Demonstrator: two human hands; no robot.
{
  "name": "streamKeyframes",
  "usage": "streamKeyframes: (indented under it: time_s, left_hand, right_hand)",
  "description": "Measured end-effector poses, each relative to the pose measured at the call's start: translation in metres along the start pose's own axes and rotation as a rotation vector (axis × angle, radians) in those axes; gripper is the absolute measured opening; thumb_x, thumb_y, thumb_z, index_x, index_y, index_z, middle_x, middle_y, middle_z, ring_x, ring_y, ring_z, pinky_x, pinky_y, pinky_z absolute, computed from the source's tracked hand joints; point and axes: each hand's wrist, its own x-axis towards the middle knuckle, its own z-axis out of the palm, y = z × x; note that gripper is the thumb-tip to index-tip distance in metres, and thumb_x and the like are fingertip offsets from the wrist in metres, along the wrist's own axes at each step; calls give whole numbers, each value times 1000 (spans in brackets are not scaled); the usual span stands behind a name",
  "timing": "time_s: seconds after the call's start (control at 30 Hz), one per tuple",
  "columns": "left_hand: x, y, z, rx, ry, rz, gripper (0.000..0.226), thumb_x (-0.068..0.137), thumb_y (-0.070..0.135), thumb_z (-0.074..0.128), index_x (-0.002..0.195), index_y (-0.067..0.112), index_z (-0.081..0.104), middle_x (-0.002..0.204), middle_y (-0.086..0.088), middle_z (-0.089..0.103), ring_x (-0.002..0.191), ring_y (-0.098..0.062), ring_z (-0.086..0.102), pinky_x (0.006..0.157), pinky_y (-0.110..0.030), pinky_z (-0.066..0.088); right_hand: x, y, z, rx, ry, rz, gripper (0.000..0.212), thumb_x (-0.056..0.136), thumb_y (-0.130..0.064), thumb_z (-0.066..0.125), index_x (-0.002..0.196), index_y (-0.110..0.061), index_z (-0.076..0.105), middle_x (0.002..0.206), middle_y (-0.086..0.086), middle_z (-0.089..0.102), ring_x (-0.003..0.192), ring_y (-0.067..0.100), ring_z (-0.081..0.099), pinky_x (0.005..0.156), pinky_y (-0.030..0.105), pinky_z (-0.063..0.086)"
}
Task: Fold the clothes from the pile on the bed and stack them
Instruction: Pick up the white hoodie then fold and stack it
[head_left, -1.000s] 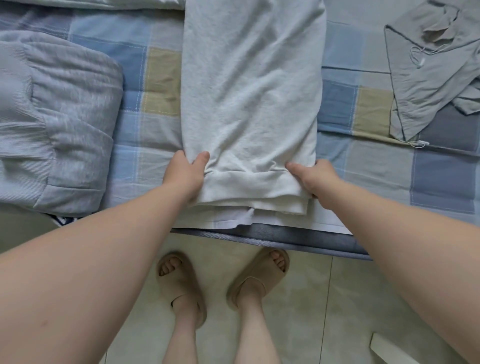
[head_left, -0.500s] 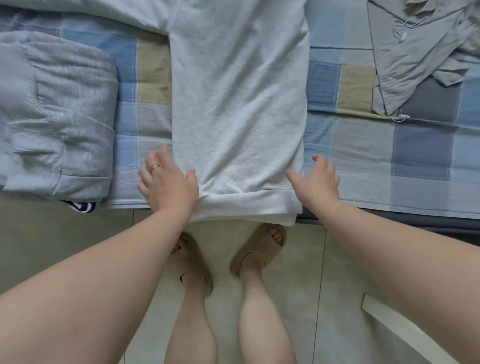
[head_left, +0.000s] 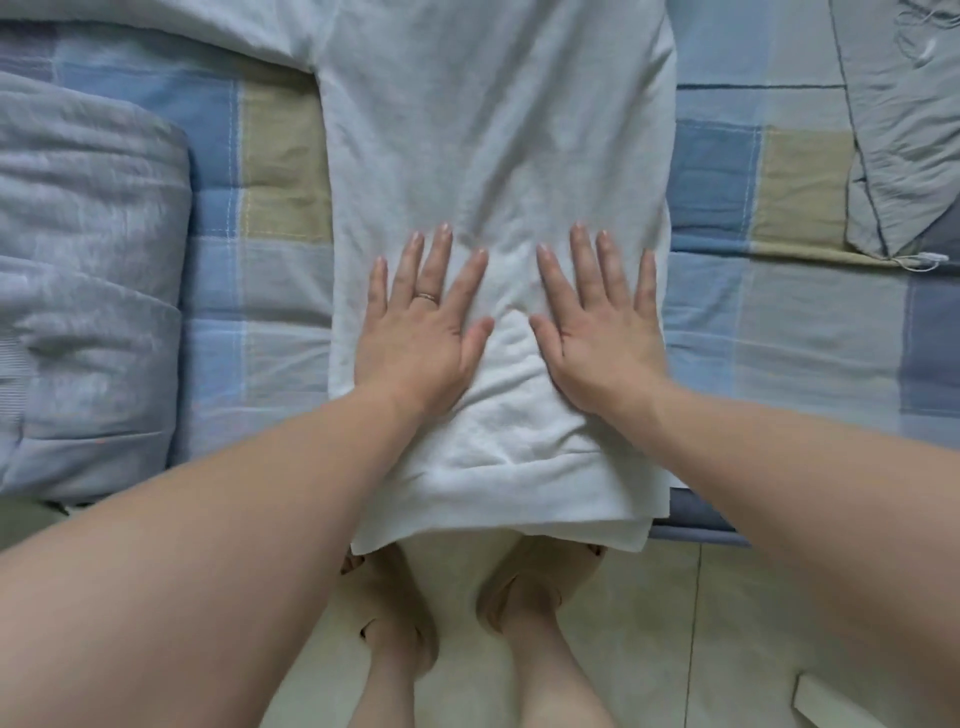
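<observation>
Slippage is posing the main hazard at this stage. The long white cotton garment (head_left: 493, 130), folded lengthwise into a narrow strip, is lying across the blue-and-beige checked bed sheet (head_left: 280, 171), and its hem end is overhanging the near bed edge above the pale tiled floor (head_left: 727, 623). The left hand (head_left: 421, 338) and the right hand (head_left: 602, 338) are pressing flat on the strip, side by side, fingers straight and spread wide, holding nothing. If the palms are pushing toward the body, the overhanging weight is likely to be dragging the layers off the mattress. Wrinkles are bunching between the two thumbs; pressing without sweeping outward is risking setting them into the fold. Uneven pressure is also risking skewed side edges. The folded grey ribbed garment (head_left: 88, 260) is sitting well apart at the left, and the crumpled thin grey garment (head_left: 893, 130) is lying well apart at the right, apparently awaiting folding.
</observation>
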Motion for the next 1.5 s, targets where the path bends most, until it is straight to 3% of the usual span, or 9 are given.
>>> streamKeyframes:
  time_s: [0.17, 0.23, 0.3, 0.4, 0.6, 1.07, 1.2, 1.37, 1.5]
  left_hand:
    - [-66, 16, -29, -20, -424, 65, 76, 100, 53, 36, 159, 36, -9, 166, 0, -24, 153, -21, -20, 123, -47, -10]
    - [-72, 16, -54, -85, -577, 45, 71, 98, 45, 48, 159, 35, 13, 169, 0, -8, 156, -20, -1, 125, -46, 7]
    - [-58, 14, -84, -277, -653, -61, 48, 99, 40, 51, 145, 32, 46, 163, 0, 30, 145, -21, 34, 116, -40, 33]
    - [-21, -12, -144, -528, -480, -253, 36, 101, 34, 52, 133, 21, 60, 139, -2, 60, 126, -21, 55, 103, -31, 43]
    - [86, -130, -234, -635, -83, -424, 32, 98, 31, 52, 128, 21, 60, 132, -2, 62, 118, -23, 58, 93, -31, 44]
    - [188, -447, -268, -229, -39, -485, 46, 91, 24, 61, 135, 31, 51, 154, -2, 37, 145, -27, 25, 113, -43, 27]
    - [194, -489, -257, -275, 38, -543, 73, 83, 34, 72, 146, 32, 36, 162, 2, 21, 148, -28, 19, 116, -46, 21]
    - [191, -511, -251, -322, 95, -614, 95, 69, 58, 82, 144, 26, 34, 149, -1, 36, 135, -30, 38, 106, -46, 33]
    - [187, -515, -256, -621, 8, -717, 91, 63, 59, 88, 130, 17, 44, 126, -4, 57, 116, -30, 57, 94, -41, 46]
  right_hand:
    - [-54, 5, -39, 41, -473, -135, 71, 102, -51, 33, 160, -35, -5, 167, 2, -21, 154, 26, -17, 123, 50, -10]
    - [-46, 2, -73, 36, -691, -146, 67, 100, -50, 41, 159, -33, 15, 169, 2, 0, 154, 27, 7, 123, 49, 14]
    - [-29, 0, -109, 97, -783, -91, 51, 102, -46, 43, 150, -30, 41, 157, 1, 39, 141, 25, 38, 112, 40, 37]
    - [12, -18, -174, 134, -634, -50, 46, 103, -40, 42, 148, -28, 47, 145, 0, 56, 134, 24, 49, 104, 33, 41]
    - [114, -97, -244, 181, -311, -71, 57, 103, -44, 41, 157, -35, 25, 141, 6, 57, 132, 29, 47, 102, 40, 40]
    - [339, -341, -204, 172, -189, -164, 65, 103, -44, 40, 160, -35, 10, 169, 0, 6, 154, 27, 7, 122, 47, 19]
    - [367, -382, -191, 170, -180, -145, 67, 99, -39, 43, 157, -38, 10, 167, -4, 3, 153, 26, 5, 116, 54, 27]
    - [377, -395, -179, 148, -286, -85, 69, 98, -46, 42, 156, -46, 5, 168, -10, -12, 155, 24, -7, 119, 62, 10]
    - [381, -387, -190, 132, -354, -107, 68, 99, -50, 44, 157, -45, 8, 168, -12, -10, 155, 21, -5, 120, 57, 13]
